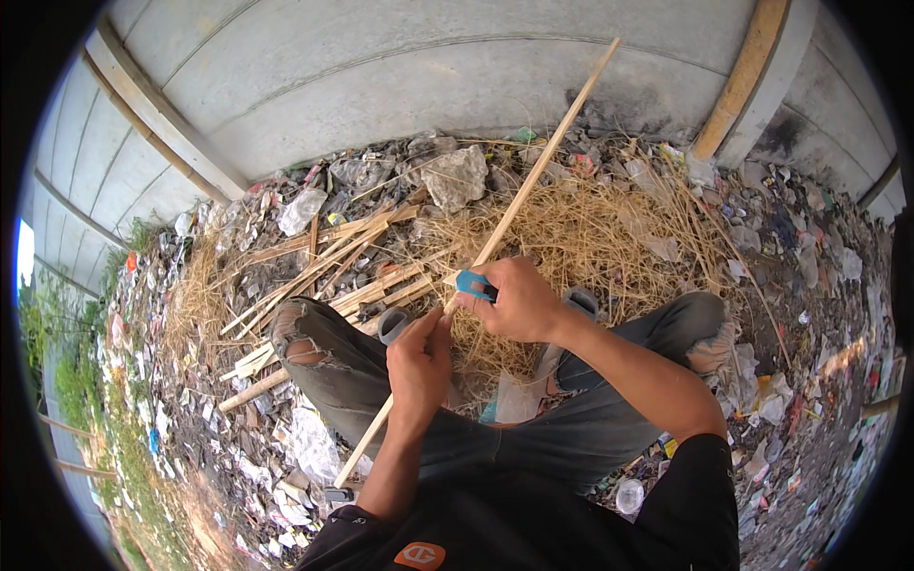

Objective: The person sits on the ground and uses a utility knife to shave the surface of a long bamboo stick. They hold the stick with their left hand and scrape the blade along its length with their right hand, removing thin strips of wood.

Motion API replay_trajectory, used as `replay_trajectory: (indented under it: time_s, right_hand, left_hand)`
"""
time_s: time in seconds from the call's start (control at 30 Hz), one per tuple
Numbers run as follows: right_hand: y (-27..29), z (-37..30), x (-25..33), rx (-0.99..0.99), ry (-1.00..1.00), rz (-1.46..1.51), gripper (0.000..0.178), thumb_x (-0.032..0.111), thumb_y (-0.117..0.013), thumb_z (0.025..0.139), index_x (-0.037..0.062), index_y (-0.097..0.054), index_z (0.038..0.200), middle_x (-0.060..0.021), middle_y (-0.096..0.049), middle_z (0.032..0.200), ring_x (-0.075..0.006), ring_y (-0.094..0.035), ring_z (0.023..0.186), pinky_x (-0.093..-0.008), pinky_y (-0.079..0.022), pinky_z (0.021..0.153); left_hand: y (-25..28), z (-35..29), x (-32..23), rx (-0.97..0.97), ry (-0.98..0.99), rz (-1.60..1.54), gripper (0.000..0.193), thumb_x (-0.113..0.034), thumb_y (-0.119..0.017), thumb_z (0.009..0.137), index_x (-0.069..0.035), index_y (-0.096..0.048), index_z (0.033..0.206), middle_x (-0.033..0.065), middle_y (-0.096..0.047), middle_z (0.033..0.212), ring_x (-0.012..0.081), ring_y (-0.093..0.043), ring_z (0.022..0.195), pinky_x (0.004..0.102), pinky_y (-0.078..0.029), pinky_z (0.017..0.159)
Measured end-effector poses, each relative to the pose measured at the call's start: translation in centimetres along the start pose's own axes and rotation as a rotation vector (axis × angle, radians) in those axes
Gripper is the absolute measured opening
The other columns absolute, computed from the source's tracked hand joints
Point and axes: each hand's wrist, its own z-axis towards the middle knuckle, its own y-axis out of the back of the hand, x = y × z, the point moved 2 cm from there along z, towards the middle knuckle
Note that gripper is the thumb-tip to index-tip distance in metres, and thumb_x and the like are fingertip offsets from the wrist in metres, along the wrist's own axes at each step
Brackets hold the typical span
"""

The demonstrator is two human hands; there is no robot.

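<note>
A long, pale bamboo strip runs slantwise from my lap up toward the wall. My left hand is closed on its lower part, thumb and fingers pinched together. Just above, my right hand is closed around the strip, with a blue piece between its fingers and the wood. Whether that piece is a wrap or part of a tool I cannot make out. Curly straw-coloured shavings lie in a heap beyond my hands. More split strips are piled beside my left knee.
My bent legs flank the work on both sides. A grey panel wall with posts stands ahead. A rock sits near its foot. Plastic scraps and litter cover the ground, and a clear cup lies at lower right.
</note>
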Motion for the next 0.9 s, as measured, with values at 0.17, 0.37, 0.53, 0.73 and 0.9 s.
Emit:
replay_trajectory:
  time_s: [0.17,0.37,0.53,0.73,0.9]
  right_hand:
    - [0.4,-0.7,1.1,0.376,0.0,0.061,0.038,0.031,-0.078,0.091,0.0004,-0.06,0.078,-0.0096,-0.055,0.062,-0.0226,-0.054,0.054,-0.0388,-0.043,0.053]
    - [3.3,0.4,1.4,-0.056,-0.044,-0.216,0.048,0.05,-0.064,0.101,0.0028,-0.063,0.098,-0.0064,-0.054,0.059,-0.0222,-0.055,0.051,-0.0386,-0.041,0.049]
    - [5.7,1.2,0.5,-0.172,-0.147,-0.504,0.046,0.044,-0.05,0.11,0.0025,-0.067,0.099,-0.0127,-0.058,0.058,-0.0303,-0.059,0.049,-0.043,-0.042,0.047]
    - [4.8,1.0,-0.5,-0.186,-0.156,-0.611,0.046,0.043,-0.053,0.108,0.0017,-0.069,0.095,-0.0149,-0.057,0.052,-0.0339,-0.058,0.044,-0.0447,-0.041,0.042]
    - [1.0,-0.3,0.1,-0.068,-0.112,-0.622,0.046,0.042,-0.052,0.109,0.0024,-0.068,0.092,-0.0152,-0.058,0.052,-0.0334,-0.06,0.044,-0.0443,-0.043,0.041]
  left_hand:
    - [0.9,0.5,0.5,-0.056,-0.003,0.032,0.024,-0.016,-0.071,0.098,0.003,-0.074,0.111,0.0181,-0.072,0.08,0.0255,-0.07,0.065,0.0343,-0.053,0.063]
    - [2.4,0.4,0.3,-0.042,0.012,0.105,0.015,-0.012,-0.066,0.1,0.002,-0.069,0.105,0.0114,-0.073,0.078,0.0165,-0.067,0.066,0.0311,-0.051,0.062]
    - [2.0,-0.1,0.0,0.027,-0.021,0.091,0.01,-0.009,-0.063,0.101,0.001,-0.064,0.102,0.0099,-0.071,0.074,0.016,-0.066,0.063,0.0309,-0.05,0.061]
    - [1.9,-0.2,-0.7,-0.035,-0.058,0.186,0.011,-0.014,-0.067,0.098,-0.005,-0.061,0.097,0.011,-0.07,0.071,0.0337,-0.069,0.064,0.0416,-0.052,0.06]
    - [1.3,0.0,0.4,-0.084,-0.11,0.206,0.01,-0.009,-0.068,0.098,0.0,-0.062,0.096,0.0111,-0.069,0.07,0.023,-0.068,0.059,0.0337,-0.05,0.056]
